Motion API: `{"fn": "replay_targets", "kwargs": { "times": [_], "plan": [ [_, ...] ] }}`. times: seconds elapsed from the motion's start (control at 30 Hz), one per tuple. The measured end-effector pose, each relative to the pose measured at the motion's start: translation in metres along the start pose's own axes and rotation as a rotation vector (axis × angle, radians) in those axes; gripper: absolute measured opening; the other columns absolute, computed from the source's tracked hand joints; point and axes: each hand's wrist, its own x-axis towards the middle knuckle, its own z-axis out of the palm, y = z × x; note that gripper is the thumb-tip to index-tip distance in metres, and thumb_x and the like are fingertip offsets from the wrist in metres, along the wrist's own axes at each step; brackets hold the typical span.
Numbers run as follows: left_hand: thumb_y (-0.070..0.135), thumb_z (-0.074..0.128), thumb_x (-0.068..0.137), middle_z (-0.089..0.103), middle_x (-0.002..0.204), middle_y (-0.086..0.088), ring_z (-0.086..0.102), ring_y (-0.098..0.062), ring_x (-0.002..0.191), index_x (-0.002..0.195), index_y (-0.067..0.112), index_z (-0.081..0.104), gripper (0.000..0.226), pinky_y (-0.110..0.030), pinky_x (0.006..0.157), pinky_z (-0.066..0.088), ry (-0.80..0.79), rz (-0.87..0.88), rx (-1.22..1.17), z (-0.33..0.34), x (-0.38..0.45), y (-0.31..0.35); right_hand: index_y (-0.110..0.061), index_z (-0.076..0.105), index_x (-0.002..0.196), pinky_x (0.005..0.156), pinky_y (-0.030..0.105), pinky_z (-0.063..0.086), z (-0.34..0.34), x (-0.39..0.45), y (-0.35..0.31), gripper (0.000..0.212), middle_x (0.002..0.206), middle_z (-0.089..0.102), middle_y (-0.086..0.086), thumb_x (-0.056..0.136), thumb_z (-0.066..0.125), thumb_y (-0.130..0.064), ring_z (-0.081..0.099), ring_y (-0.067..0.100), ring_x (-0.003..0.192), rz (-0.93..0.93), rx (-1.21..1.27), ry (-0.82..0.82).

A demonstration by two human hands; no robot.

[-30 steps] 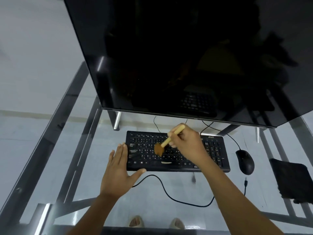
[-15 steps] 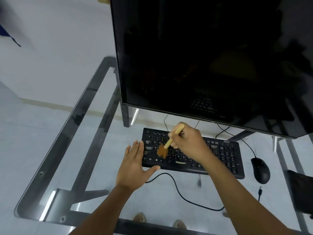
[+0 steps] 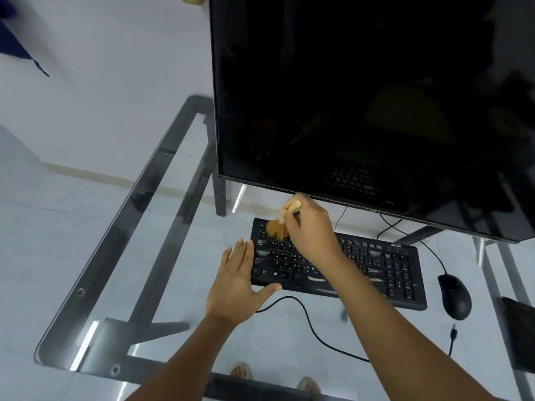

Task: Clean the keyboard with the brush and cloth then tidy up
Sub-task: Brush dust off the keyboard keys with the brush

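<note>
Brown bristles of the brush, pinched by the right hand, sweep the keyboard. Left hand lies flat, steadying its near corner. Next, I judge, brush rightward along the rows.

Brush handle mostly hidden inside right hand; keyboard middle covered beneath that forearm. Dark cloth, far right of it, cut by frame edge.

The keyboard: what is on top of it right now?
On the keyboard: the brush bristles at its far left corner, held by the right hand, and the left hand flat against its left end. The right hand and forearm hide some middle keys.
</note>
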Motion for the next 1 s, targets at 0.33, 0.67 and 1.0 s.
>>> {"fn": "replay_targets", "kwargs": {
  "times": [0.33, 0.67, 1.0],
  "plan": [
    [0.073, 0.055, 0.078, 0.032, 0.153, -0.011, -0.013, 0.000, 0.142, 0.148, 0.006, 0.025, 0.101, -0.040, 0.117, 0.008, 0.040, 0.025, -0.015, -0.006, 0.002, 0.005, -0.015, 0.056, 0.091, 0.060, 0.016, 0.046, -0.007, 0.003, 0.006, 0.006, 0.086, 0.063, -0.007, 0.096, 0.053, -0.017, 0.060, 0.000, 0.071, -0.028, -0.015, 0.072],
    [0.070, 0.060, 0.075, 0.032, 0.151, -0.009, -0.015, 0.006, 0.138, 0.147, 0.006, 0.024, 0.102, -0.043, 0.114, 0.010, 0.053, 0.012, -0.083, -0.012, 0.002, 0.009, -0.020, 0.061, 0.085, 0.062, 0.026, 0.058, -0.019, -0.060, 0.002, 0.008, 0.069, 0.071, -0.005, 0.092, 0.062, -0.017, 0.069, 0.007, 0.065, 0.185, 0.287, -0.118],
    [0.071, 0.060, 0.073, 0.038, 0.148, -0.013, -0.021, 0.011, 0.131, 0.145, 0.005, 0.030, 0.103, -0.044, 0.110, 0.011, 0.074, -0.011, -0.085, -0.016, 0.001, 0.014, -0.020, 0.061, 0.086, 0.055, 0.019, 0.050, -0.025, -0.062, 0.030, 0.008, 0.070, 0.068, -0.010, 0.092, 0.062, -0.015, 0.064, 0.002, 0.061, 0.135, 0.145, 0.164]
  ]
}}
